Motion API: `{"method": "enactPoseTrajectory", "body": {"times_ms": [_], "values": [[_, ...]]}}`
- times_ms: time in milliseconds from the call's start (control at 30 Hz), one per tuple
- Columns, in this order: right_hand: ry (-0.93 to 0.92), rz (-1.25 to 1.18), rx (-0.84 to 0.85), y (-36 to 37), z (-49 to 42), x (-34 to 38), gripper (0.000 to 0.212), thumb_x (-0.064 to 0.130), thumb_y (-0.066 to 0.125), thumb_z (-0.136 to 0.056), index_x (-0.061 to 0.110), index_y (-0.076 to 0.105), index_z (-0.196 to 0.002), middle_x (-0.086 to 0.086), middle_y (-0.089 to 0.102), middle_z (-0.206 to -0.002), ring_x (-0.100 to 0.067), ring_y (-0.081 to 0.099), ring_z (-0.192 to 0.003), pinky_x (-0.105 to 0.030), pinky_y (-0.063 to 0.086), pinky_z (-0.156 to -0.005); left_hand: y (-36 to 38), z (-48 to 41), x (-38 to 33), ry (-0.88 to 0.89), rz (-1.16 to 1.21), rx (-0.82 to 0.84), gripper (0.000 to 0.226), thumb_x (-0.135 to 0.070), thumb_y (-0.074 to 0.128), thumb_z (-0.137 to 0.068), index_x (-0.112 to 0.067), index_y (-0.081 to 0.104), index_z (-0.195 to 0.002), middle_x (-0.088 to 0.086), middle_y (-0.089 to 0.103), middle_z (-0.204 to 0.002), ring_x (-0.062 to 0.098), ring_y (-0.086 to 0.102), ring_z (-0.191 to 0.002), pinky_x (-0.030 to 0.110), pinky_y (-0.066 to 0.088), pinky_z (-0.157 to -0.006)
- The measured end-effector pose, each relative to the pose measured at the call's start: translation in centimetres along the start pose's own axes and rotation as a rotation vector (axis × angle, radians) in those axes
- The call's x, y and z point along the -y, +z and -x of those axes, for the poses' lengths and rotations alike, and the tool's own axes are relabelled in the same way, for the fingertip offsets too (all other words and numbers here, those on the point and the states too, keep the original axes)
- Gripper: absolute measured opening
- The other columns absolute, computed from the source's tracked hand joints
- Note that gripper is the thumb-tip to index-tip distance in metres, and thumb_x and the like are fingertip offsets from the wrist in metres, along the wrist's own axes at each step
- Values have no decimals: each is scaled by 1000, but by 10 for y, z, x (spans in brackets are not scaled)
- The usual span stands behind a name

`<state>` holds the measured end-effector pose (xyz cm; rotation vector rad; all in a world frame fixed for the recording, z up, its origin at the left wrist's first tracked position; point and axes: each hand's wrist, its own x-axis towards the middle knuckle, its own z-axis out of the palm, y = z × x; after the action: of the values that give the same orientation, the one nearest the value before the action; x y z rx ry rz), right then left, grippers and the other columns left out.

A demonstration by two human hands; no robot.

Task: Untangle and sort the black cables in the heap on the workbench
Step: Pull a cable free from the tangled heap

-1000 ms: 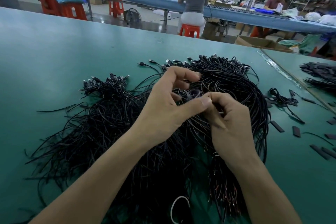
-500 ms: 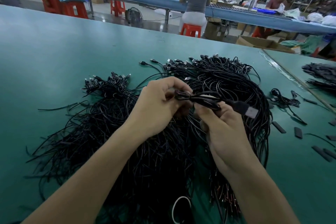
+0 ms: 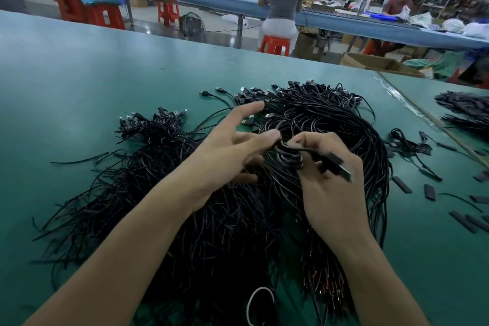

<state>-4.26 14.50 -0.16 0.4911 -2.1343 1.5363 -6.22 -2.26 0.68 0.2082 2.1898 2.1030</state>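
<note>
Bench (image 3: 79,74) plain teal-green. Heap (image 3: 211,219) black all through; plugs (image 3: 246,90) on its 12 o'clock edge black with silver tips. Coil (image 3: 288,157) at centre black, its plug (image 3: 341,171) black, silver-tipped. Loop (image 3: 260,304) at 6 o'clock white. Wire ends (image 3: 328,283) at 5 o'clock reddish. Strips (image 3: 402,184) at 3 to 4 o'clock matte black. Second heap (image 3: 465,111) at 3 o'clock black. Stools (image 3: 275,43) at 11 and 12 o'clock red-orange. Far bench (image 3: 211,0) light blue. Person at 12 o'clock: top (image 3: 284,0) grey, trousers (image 3: 280,28) white. Box (image 3: 370,61) at 2 o'clock brown.
</note>
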Motion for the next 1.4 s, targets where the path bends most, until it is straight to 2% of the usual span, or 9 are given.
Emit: {"method": "enactPoseTrajectory", "body": {"times_ms": [167, 467, 633, 733, 867, 1000, 1167, 1267, 1400], "values": [[-80, 193, -3, -2, -1, -1, 14, 29, 58, -92, 41, 59, -86, 13, 57, -90, -1, 55, -81, -9, 41, -69, 3, 1, -2, 508, -293, -90, 21, -15, 61, -93, -30, 75, -98, -5, 67, -113, 6, 62, -105, 24, 52, -84], [469, -188, 237, -6, -2, -1, 28, 26, 60, -97, 23, 73, -71, 14, 55, -57, 2, 48, -53, -9, 40, -52, -2, -2, 9, 511, -498, 5, 6, -29, 71, -91, -25, 75, -93, -8, 71, -80, -3, 61, -69, 17, 47, -63], [389, 446, 157, -28, -5, -26, 13, 35, 58, -98, 31, 69, -92, 11, 68, -84, 3, 62, -82, -9, 47, -66, -27, -21, 32, 169, -232, -315, 12, -25, 67, -92, -14, 71, -91, 2, 75, -76, 10, 65, -61, 24, 55, -53], [412, 854, 154, -37, -3, -38, 29, 26, 50, -102, 23, 59, -129, -5, 56, -128, -23, 53, -116, -39, 45, -96, -56, -31, 49, 56, -89, -629, 28, -24, 71, -92, -10, 60, -113, 4, 73, -90, 11, 69, -62, 23, 52, -48], [477, 978, 222, -34, 0, -44, 36, 29, 47, -102, 24, 54, -137, -5, 55, -135, -28, 47, -124, -44, 39, -101, -73, -41, 66, 29, -27, -758, 47, -21, 61, -99, -8, 44, -141, 10, 60, -119, 3, 66, -63, 39, 60, -70], [424, 998, 162, -30, 1, -44, 31, 33, 53, -100, 22, 64, -127, -8, 57, -126, -29, 52, -115, -42, 43, -96, -72, -38, 64, 28, -258, -718, 55, -19, 54, -101, 2, 31, -146, 22, 26, -157, 8, 46, -134, 32, 33, -117], [359, 913, 114, -26, 2, -44, 23, 26, 59, -98, 18, 70, -116, -8, 60, -111, -27, 58, -102, -43, 51, -91, -56, -30, 56, 143, -433, -607, 62, -13, 54, -101, -22, 27, -157, -8, -13, -166, 2, -9, -149, 0, 8, -105], [325, 941, 95, -25, 3, -42, 21, 24, 56, -99, 20, 70, -114, -5, 62, -106, -25, 60, -98, -44, 52, -89, -51, -25, 50, 162, -721, -655, 57, -16, 56, -99, -19, 36, -153, -5, -4, -166, 14, -7, -152, 40, 1, -124], [255, 945, 45, -23, 3, -40, 21, 19, 54, -100, 19, 70, -113, -3, 61, -112, -24, 56, -100, -41, 50, -90, -41, -20, 41, 220, -831, -673, 35, -19, 64, -94, -26, 64, -128, -2, 45, -146, 24, 33, -137, 44, 20, -116]]}}
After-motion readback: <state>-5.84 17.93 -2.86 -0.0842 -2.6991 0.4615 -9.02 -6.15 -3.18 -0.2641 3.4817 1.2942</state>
